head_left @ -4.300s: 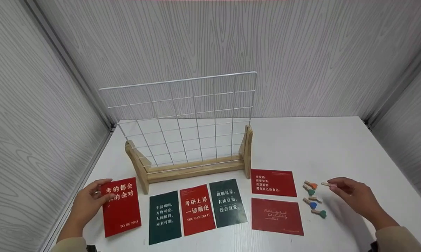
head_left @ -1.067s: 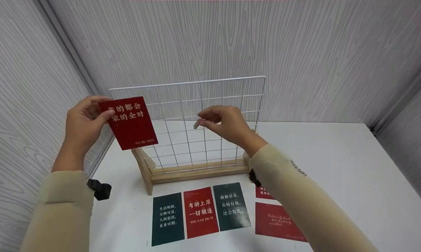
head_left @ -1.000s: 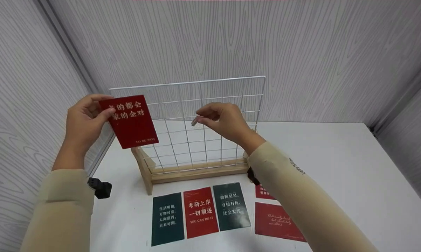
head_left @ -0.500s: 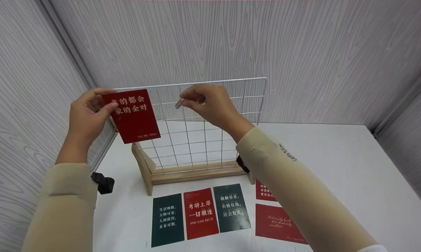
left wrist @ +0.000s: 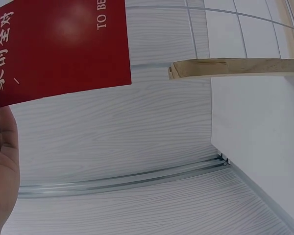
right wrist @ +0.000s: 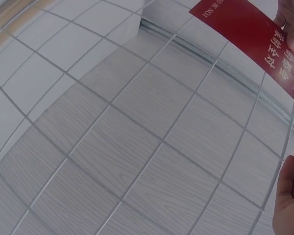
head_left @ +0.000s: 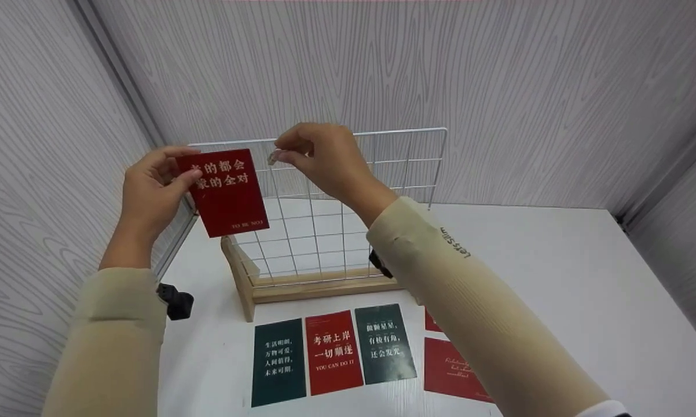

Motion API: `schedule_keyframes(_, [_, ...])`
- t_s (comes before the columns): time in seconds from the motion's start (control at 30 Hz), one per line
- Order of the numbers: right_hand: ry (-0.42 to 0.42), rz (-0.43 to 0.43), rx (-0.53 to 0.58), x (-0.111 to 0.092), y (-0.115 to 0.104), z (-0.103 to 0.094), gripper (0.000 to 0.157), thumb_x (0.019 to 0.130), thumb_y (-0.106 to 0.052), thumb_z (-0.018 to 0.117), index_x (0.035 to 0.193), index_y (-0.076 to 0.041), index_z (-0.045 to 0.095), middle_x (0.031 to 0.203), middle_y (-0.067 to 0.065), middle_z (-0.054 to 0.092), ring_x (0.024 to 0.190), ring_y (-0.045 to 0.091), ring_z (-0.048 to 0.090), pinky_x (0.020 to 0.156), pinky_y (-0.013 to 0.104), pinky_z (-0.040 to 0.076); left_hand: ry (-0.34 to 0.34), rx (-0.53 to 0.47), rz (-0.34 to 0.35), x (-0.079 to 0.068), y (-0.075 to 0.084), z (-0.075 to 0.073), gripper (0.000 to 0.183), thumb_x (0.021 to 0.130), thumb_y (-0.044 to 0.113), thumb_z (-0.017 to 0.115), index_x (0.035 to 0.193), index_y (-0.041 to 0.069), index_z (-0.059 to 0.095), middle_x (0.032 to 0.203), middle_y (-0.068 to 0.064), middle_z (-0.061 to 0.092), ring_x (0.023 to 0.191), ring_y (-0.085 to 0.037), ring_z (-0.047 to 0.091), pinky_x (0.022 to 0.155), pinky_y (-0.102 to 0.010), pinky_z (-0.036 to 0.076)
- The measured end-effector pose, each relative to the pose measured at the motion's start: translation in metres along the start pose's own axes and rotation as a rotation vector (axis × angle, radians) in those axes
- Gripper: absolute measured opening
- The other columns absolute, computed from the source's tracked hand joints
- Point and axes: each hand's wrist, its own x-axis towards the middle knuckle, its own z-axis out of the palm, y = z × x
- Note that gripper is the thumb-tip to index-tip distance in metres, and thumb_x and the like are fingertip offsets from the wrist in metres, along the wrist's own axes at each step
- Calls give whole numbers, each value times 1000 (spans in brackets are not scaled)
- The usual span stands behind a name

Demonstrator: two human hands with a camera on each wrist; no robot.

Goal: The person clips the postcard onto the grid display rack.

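My left hand [head_left: 154, 188] pinches a red card [head_left: 232, 200] by its left edge, thumb over the white lettering. The card stands upright in front of the upper left of the white wire grid [head_left: 342, 226]. To its right, my right hand [head_left: 328, 159] pinches a small wooden clothespin [head_left: 273, 156] between thumb and forefinger, close to the grid's top bar and just beside the card's upper right corner. In the left wrist view the red card [left wrist: 63, 46] fills the upper left. The right wrist view has the card [right wrist: 250, 39] at the top right, beside the grid wires.
A wooden base [head_left: 325, 286] holds the grid. In front lie a dark green card [head_left: 278, 388], a red card [head_left: 334, 382] and another green card [head_left: 385, 370]. Right of them, red cards [head_left: 452, 385] are partly covered by the right sleeve [head_left: 464, 301]. A wall [head_left: 29, 202] rises close on the left.
The left hand has lifted the red card from the table to the grid. The right hand has carried the clothespin from the right side leftward and up, nearer the card's top corner.
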Motion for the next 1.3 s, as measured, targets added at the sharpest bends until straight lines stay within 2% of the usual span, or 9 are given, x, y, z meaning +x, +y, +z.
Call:
schedule_keyframes(0.33, [6, 72, 14, 5, -4, 11, 17, 91, -18, 65, 104, -9, 71, 98, -4, 69, 86, 3, 62, 80, 16, 47, 14, 7, 17, -4, -6, 8, 29, 90, 8, 65, 119, 10, 65, 96, -7, 62, 85, -13, 57, 72, -16, 47])
schedule_keyframes(0.67, [50, 74, -38, 8, -5, 22, 19, 89, -21, 67, 104, -11, 73, 97, -5, 70, 85, 2, 62, 78, 16, 46, 34, 43, 57, -7, -10, 12, 29, 89, 7, 66, 118, 5, 65, 104, -2, 56, 91, -9, 55, 71, -15, 48])
schedule_keyframes(0.83, [72, 74, -78, 9, -8, 30, 20, 89, -21, 67, 105, -11, 73, 99, -5, 71, 86, 2, 62, 77, 14, 46, 31, 56, 29, -9, -10, 14, 29, 90, 8, 66, 119, 6, 66, 107, -2, 54, 95, -9, 53, 74, -15, 47])
schedule_keyframes(1.0, [83, 95, -93, 9, -11, 37, 20, 89, -20, 66, 106, -11, 73, 98, -5, 71, 87, 2, 62, 78, 12, 45, 39, 37, -4, -11, -10, 15, 29, 90, 9, 65, 119, 9, 65, 111, -5, 60, 96, -11, 55, 74, -17, 47])
schedule_keyframes(1.3, [118, 71, -156, 11, -11, 45, 18, 90, -19, 65, 104, -11, 74, 98, -3, 71, 87, 4, 63, 78, 12, 46, 56, 46, -27, -11, -11, 19, 26, 91, 11, 65, 117, 10, 67, 108, -5, 63, 93, -12, 55, 70, -17, 47])
